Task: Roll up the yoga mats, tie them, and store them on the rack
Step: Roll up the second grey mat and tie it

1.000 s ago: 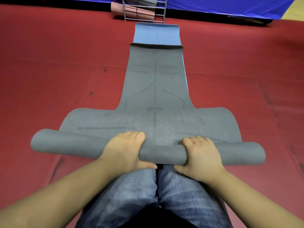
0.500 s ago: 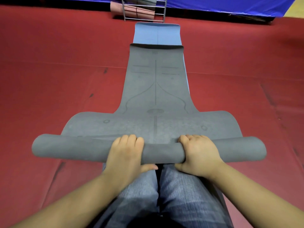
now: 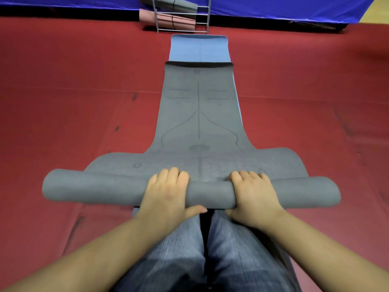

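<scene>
1. On your far left lies the red floor covering (image 3: 73, 114), marked with a few dark scuffs.
2. The left end of the grey yoga mat (image 3: 199, 114) is already wound into a roll (image 3: 94, 189) that lies crosswise in front of your knees, its open end pointing left.
3. Your left hand (image 3: 168, 192) lies over the top of the roll, just left of its middle. The fingers curl over the far side and the thumb reaches along the near underside, so you are gripping the roll.
4. Between your hands, a short bare stretch of the roll shows. Beyond it the unrolled part of the grey mat runs flat away from you, printed with a centre line and curved alignment marks.
5. Under the grey mat lies a blue yoga mat (image 3: 199, 48). Its far end shows past the grey mat's far edge, and a thin strip shows along the grey mat's right side.
6. Behind the blue mat stands a metal rack (image 3: 202, 13) holding a rolled pink mat (image 3: 168, 18) and a rolled grey mat (image 3: 168, 2) above it, against a blue tarpaulin (image 3: 273, 7).
7. Your jeans (image 3: 179, 256) fill the lower middle, knees just under the roll.
8. Your right hand (image 3: 254, 194) grips the roll just right of its middle, fingers wrapped over the far side and the thumb tucked beneath.
9. The roll's right end lies on the red floor covering.
</scene>
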Motion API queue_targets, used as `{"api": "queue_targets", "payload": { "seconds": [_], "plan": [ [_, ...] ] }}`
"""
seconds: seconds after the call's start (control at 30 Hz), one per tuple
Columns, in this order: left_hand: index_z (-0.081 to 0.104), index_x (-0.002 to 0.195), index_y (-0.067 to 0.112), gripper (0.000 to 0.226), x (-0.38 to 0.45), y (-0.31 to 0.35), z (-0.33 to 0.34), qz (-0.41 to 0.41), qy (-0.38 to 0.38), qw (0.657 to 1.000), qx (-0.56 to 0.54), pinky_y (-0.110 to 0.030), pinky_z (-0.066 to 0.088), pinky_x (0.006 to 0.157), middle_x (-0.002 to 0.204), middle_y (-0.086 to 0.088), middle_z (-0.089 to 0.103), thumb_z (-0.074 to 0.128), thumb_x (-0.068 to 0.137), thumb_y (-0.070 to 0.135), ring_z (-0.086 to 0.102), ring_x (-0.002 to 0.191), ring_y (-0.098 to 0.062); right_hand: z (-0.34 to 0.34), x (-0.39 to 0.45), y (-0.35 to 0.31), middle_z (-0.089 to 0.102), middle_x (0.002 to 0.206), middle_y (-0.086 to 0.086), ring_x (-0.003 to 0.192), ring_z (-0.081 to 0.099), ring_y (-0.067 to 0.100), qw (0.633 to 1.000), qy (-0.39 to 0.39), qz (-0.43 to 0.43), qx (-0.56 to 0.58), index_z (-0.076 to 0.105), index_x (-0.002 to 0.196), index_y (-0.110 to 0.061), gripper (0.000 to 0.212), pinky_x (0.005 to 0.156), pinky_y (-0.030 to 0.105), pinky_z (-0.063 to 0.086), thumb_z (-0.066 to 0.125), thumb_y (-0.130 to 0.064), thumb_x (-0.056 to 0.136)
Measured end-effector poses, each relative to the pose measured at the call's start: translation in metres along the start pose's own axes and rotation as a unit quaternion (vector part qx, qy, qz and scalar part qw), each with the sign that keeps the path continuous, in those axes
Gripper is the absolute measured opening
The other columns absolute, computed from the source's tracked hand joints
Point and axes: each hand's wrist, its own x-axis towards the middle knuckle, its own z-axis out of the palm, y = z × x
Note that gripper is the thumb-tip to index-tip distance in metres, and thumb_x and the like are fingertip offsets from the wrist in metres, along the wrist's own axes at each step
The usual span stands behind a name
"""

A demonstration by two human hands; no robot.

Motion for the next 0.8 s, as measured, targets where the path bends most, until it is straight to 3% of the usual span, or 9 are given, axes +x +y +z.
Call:
{"api": "queue_targets", "payload": {
  "seconds": [0.13, 0.23, 0.3, 0.37, 0.43, 0.53, 0.67, 0.73, 0.8],
  "plan": [
    [0.055, 0.081, 0.015, 0.078, 0.012, 0.003, -0.005, -0.016, -0.061, 0.997, 0.049, -0.033, 0.044, 0.058, 0.076, -0.002, 0.052, 0.083, 0.031, 0.067, 0.054, 0.066, -0.024, -0.013, 0.019, 0.010, 0.058, 0.111, -0.002, 0.105, 0.055, 0.023, 0.992, -0.111, -0.024, 0.053, 0.048, 0.110, -0.021, 0.054, 0.087, 0.032, 0.037, 0.063, -0.050, 0.068],
    [0.043, 0.111, 0.018, 0.076, 0.030, -0.005, -0.013, -0.018, -0.173, 0.985, 0.023, -0.034, 0.038, 0.084, 0.109, 0.001, 0.049, 0.071, 0.061, 0.068, 0.049, 0.104, -0.022, -0.002, 0.008, 0.009, 0.056, 0.092, 0.002, 0.085, 0.056, 0.029, 0.999, 0.015, -0.031, 0.038, 0.057, 0.098, -0.017, 0.050, 0.074, 0.037, 0.039, 0.051, -0.047, 0.059],
    [0.040, 0.114, 0.018, 0.076, 0.041, -0.012, -0.014, -0.025, -0.251, 0.967, -0.031, -0.033, 0.036, 0.089, 0.114, 0.001, 0.048, 0.069, 0.064, 0.069, 0.045, 0.110, -0.021, 0.009, -0.002, 0.007, 0.055, 0.086, 0.003, 0.077, 0.054, 0.029, 0.994, 0.098, -0.022, 0.032, 0.061, 0.097, -0.014, 0.054, 0.069, 0.038, 0.038, 0.050, -0.042, 0.052],
    [0.040, 0.109, 0.018, 0.076, 0.051, -0.019, -0.015, -0.026, -0.289, 0.953, -0.081, -0.032, 0.038, 0.087, 0.113, 0.001, 0.050, 0.072, 0.061, 0.068, 0.047, 0.108, -0.022, 0.014, 0.001, 0.006, 0.055, 0.083, 0.002, 0.075, 0.055, 0.028, 0.994, 0.102, -0.004, 0.022, 0.061, 0.096, -0.015, 0.055, 0.067, 0.037, 0.039, 0.063, -0.039, 0.046],
    [0.041, 0.107, 0.019, 0.074, 0.057, -0.021, -0.017, -0.042, -0.316, 0.941, -0.117, -0.031, 0.037, 0.084, 0.112, 0.001, 0.050, 0.075, 0.060, 0.066, 0.047, 0.108, -0.022, 0.002, 0.016, 0.007, 0.056, 0.088, -0.001, 0.083, 0.058, 0.027, 0.999, 0.038, 0.010, 0.001, 0.057, 0.098, -0.019, 0.052, 0.071, 0.035, 0.038, 0.071, -0.040, 0.052],
    [0.040, 0.111, 0.018, 0.075, 0.055, -0.014, -0.020, -0.043, -0.242, 0.967, -0.065, -0.033, 0.036, 0.089, 0.113, 0.000, 0.041, 0.073, 0.063, 0.065, 0.041, 0.108, -0.021, -0.013, 0.039, 0.014, 0.058, 0.105, -0.003, 0.100, 0.056, 0.023, 0.995, -0.080, -0.009, 0.051, 0.047, 0.109, -0.023, 0.053, 0.080, 0.032, 0.038, 0.068, -0.045, 0.066],
    [0.033, 0.117, 0.019, 0.075, 0.047, -0.003, -0.014, -0.042, -0.187, 0.981, 0.035, -0.032, 0.032, 0.093, 0.116, 0.000, 0.037, 0.072, 0.067, 0.060, 0.041, 0.110, -0.021, -0.029, 0.055, 0.020, 0.063, 0.103, -0.003, 0.098, 0.059, 0.023, 0.974, -0.192, -0.005, 0.116, 0.048, 0.108, -0.025, 0.054, 0.072, 0.027, 0.039, 0.073, -0.040, 0.062],
    [0.033, 0.115, 0.019, 0.068, 0.050, -0.007, -0.009, -0.034, -0.174, 0.983, 0.046, -0.033, 0.034, 0.088, 0.116, -0.001, 0.039, 0.071, 0.071, 0.054, 0.042, 0.109, -0.022, -0.029, 0.057, 0.018, 0.061, 0.107, -0.003, 0.101, 0.057, 0.023, 0.977, -0.189, -0.001, 0.104, 0.047, 0.111, -0.026, 0.058, 0.075, 0.028, 0.038, 0.073, -0.043, 0.062],
    [0.035, 0.112, 0.018, 0.060, 0.057, -0.015, -0.007, -0.027, -0.172, 0.985, 0.024, -0.034, 0.035, 0.083, 0.114, -0.001, 0.041, 0.069, 0.072, 0.048, 0.044, 0.108, -0.022, -0.022, 0.049, 0.020, 0.054, 0.112, -0.002, 0.106, 0.051, 0.023, 0.994, -0.102, -0.007, 0.044, 0.044, 0.118, -0.027, 0.070, 0.086, 0.033, 0.035, 0.073, -0.053, 0.059]
  ]
}}
